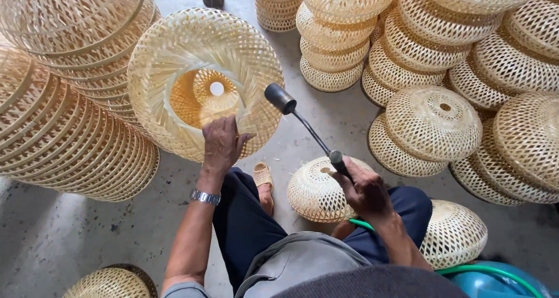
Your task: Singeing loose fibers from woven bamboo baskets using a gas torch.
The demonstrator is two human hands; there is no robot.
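Observation:
My left hand (223, 142) grips the lower rim of a round woven bamboo shade (174, 47), held up on its side with its open inside facing me. My right hand (362, 188) is closed around the handle of a long-necked torch tool (303, 122). Its dark nozzle points up and left, next to the shade's right rim. A green hose (466, 269) runs behind my right arm. I am seated with dark trousers and a watch on my left wrist.
Tall stacks of woven shades (64, 100) stand at the left. More stacks and single shades (434, 123) fill the right and back. One shade (317, 190) lies by my right knee, another (454, 233) behind my right arm. A sandalled foot (264, 181) rests on the concrete floor.

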